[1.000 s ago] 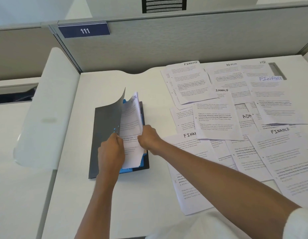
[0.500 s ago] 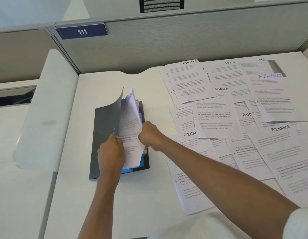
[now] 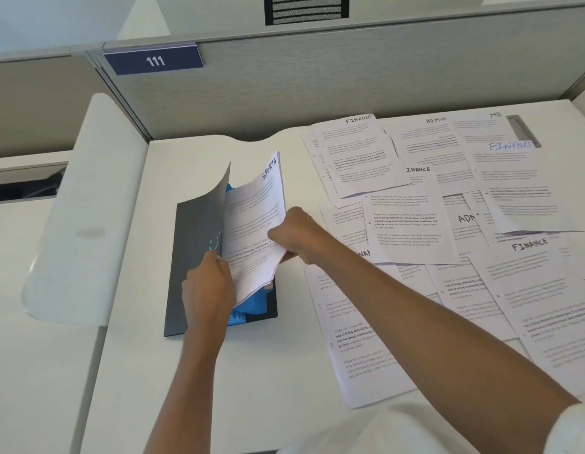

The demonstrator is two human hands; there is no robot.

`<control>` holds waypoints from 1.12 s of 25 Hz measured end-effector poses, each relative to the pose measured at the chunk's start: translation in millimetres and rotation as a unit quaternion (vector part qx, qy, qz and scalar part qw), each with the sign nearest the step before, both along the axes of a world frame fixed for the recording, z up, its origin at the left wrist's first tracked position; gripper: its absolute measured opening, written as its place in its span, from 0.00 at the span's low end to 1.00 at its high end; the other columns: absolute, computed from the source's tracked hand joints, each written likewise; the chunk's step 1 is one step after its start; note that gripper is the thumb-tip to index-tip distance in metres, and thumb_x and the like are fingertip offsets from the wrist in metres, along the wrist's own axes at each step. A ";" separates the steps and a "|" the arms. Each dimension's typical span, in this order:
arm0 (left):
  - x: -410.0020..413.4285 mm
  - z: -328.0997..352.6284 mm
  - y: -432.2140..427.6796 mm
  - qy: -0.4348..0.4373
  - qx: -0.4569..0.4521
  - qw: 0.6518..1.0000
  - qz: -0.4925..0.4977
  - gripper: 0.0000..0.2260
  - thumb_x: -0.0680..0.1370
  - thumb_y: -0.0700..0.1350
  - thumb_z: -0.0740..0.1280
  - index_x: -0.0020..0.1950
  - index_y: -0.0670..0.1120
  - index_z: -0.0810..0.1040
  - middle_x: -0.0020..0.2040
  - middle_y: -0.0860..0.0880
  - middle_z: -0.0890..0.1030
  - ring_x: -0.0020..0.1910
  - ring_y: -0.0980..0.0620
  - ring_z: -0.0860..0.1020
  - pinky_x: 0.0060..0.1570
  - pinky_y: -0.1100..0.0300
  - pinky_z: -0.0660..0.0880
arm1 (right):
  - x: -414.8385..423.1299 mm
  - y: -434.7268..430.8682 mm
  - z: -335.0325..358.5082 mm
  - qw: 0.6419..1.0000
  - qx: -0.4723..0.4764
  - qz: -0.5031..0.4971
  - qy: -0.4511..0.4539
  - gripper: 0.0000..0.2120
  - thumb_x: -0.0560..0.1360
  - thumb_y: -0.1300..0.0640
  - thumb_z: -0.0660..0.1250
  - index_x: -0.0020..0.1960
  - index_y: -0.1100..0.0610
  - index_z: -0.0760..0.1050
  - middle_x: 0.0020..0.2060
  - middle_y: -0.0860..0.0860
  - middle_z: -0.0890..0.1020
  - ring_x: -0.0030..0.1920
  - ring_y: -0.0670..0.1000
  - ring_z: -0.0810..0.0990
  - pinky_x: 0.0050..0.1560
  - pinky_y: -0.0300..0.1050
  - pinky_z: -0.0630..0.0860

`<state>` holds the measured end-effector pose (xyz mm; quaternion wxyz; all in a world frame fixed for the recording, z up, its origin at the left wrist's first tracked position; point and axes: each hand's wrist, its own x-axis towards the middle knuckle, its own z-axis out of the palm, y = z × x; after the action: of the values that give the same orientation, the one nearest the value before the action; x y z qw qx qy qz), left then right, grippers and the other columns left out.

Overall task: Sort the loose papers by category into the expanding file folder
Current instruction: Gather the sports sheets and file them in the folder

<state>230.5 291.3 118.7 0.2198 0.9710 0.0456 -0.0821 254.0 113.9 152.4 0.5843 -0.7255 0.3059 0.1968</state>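
A dark grey expanding file folder (image 3: 193,257) with blue pockets lies open on the white desk, its front flap curled upward. My left hand (image 3: 209,283) grips the flap's lower edge. My right hand (image 3: 292,235) pinches a small stack of printed papers (image 3: 255,224), tilted over the folder's pockets; the top sheet is headed SPORTS. Loose papers (image 3: 412,224) headed FINANCE, ADMIN and HR lie spread over the right half of the desk, overlapping each other.
A grey partition wall (image 3: 317,86) with a blue plate marked 111 closes the back of the desk. A rounded white side panel (image 3: 84,208) stands left of the folder. A cable slot (image 3: 522,127) sits at the desk's far right corner.
The stack in my right hand has swung to the right and opened away from the flap, so the SPORTS heading now shows. My left hand has stayed on the flap.
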 end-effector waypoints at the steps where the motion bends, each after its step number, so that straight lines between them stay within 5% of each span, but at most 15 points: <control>1: -0.4 0.9 -0.1 0.000 -0.001 1.000 0.000 0.12 0.88 0.47 0.53 0.54 0.43 0.73 0.45 0.47 0.78 0.39 0.46 0.77 0.38 0.54 0.71 | -0.3 -1.8 1.7 1.000 0.002 -0.004 0.002 0.12 0.77 0.67 0.64 0.60 0.63 0.76 0.56 0.59 0.83 0.49 0.59 0.85 0.38 0.50 0.86; 6: -2.1 -1.6 1.0 -0.015 -0.018 1.000 -0.001 0.12 0.88 0.46 0.52 0.50 0.44 0.72 0.42 0.46 0.78 0.35 0.47 0.77 0.33 0.58 0.69 | -3.2 -13.3 8.4 1.000 0.011 -0.018 0.009 0.09 0.79 0.66 0.64 0.58 0.61 0.74 0.52 0.57 0.82 0.43 0.55 0.83 0.25 0.40 0.80; 12: -0.1 1.2 5.6 -0.025 -0.042 0.998 0.028 0.12 0.87 0.45 0.54 0.47 0.44 0.70 0.36 0.49 0.74 0.34 0.48 0.74 0.29 0.61 0.65 | -4.7 -33.7 17.9 0.999 -0.046 -0.008 0.007 0.11 0.77 0.63 0.63 0.58 0.64 0.76 0.54 0.61 0.83 0.46 0.56 0.82 0.40 0.43 0.76; 14: -0.1 2.0 6.0 -0.023 -0.038 0.999 0.021 0.10 0.87 0.46 0.55 0.50 0.45 0.71 0.37 0.50 0.74 0.37 0.47 0.77 0.30 0.62 0.66 | -4.7 -40.0 26.1 0.999 -0.043 0.006 0.006 0.05 0.78 0.65 0.61 0.50 0.63 0.75 0.46 0.58 0.83 0.39 0.54 0.80 0.32 0.36 0.74; 18: -1.1 3.0 6.2 -0.024 -0.039 0.999 0.009 0.11 0.87 0.46 0.55 0.49 0.44 0.71 0.36 0.50 0.73 0.37 0.46 0.77 0.29 0.62 0.64 | -3.2 -47.6 40.7 0.998 -0.053 0.023 0.003 0.09 0.79 0.66 0.60 0.41 0.58 0.69 0.36 0.53 0.76 0.32 0.50 0.77 0.20 0.31 0.68; 21: -0.9 2.5 7.1 -0.021 -0.045 0.999 0.006 0.11 0.87 0.45 0.55 0.48 0.43 0.71 0.36 0.50 0.73 0.35 0.50 0.74 0.29 0.60 0.66 | 3.7 -39.6 40.6 0.998 -0.055 0.036 -0.020 0.02 0.80 0.65 0.61 0.50 0.61 0.72 0.41 0.54 0.79 0.38 0.52 0.80 0.27 0.37 0.75; 24: -0.7 3.8 6.3 -0.020 -0.051 0.998 0.009 0.12 0.88 0.44 0.55 0.45 0.44 0.69 0.35 0.49 0.73 0.33 0.52 0.71 0.29 0.62 0.63 | 7.5 -29.1 27.6 0.994 -0.085 0.038 -0.059 0.11 0.78 0.65 0.62 0.59 0.63 0.75 0.52 0.58 0.83 0.50 0.59 0.84 0.40 0.44 0.78; 28: 0.8 4.3 8.4 -0.027 -0.054 0.998 0.013 0.13 0.88 0.45 0.54 0.46 0.44 0.70 0.38 0.49 0.76 0.32 0.53 0.72 0.29 0.62 0.64 | -9.3 -18.4 13.1 0.988 -0.115 0.040 -0.096 0.13 0.79 0.66 0.62 0.62 0.62 0.77 0.54 0.55 0.83 0.49 0.56 0.82 0.44 0.45 0.81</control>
<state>231.3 299.6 122.9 0.2744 0.9589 0.0472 -0.0552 244.7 95.5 165.4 0.5155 -0.8148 0.2399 0.1129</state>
